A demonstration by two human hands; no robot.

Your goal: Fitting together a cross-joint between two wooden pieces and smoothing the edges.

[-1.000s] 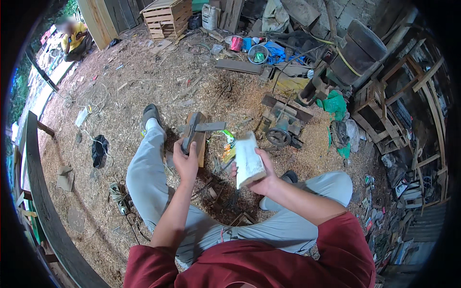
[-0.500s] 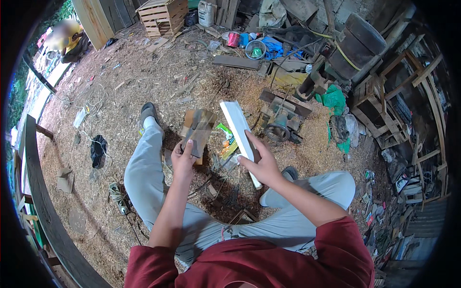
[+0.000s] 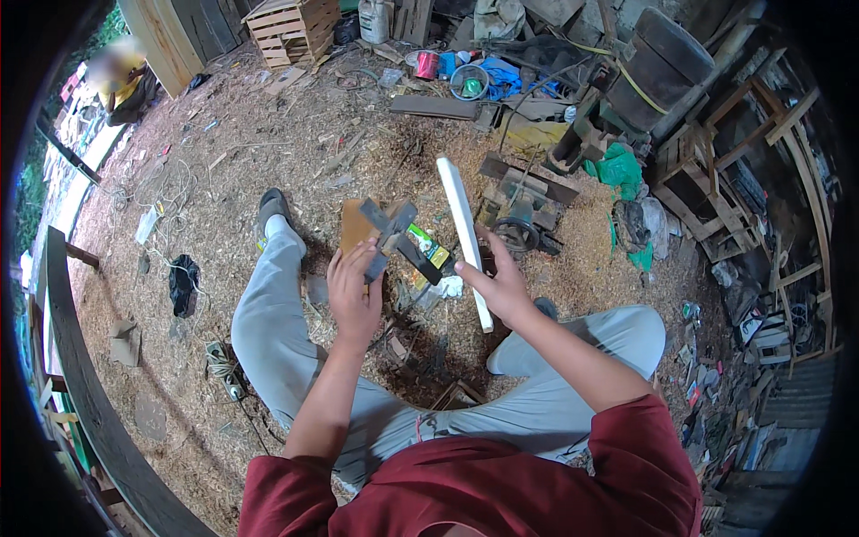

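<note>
Board [image 3: 464, 237] grasped by right hand [image 3: 503, 288] may slip if grip loosens, left hand [image 3: 352, 286] grasping dark cross-shaped tool [image 3: 391, 231].

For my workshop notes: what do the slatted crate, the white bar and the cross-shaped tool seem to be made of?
The slatted crate: wood, apparently unfinished, from its pale brown, gapped slats.
The white bar: possibly painted wood or plastic; its even white face shows no grain.
The cross-shaped tool: perhaps worn wood or metal; its dull, dark grey surface leaves this open.
</note>
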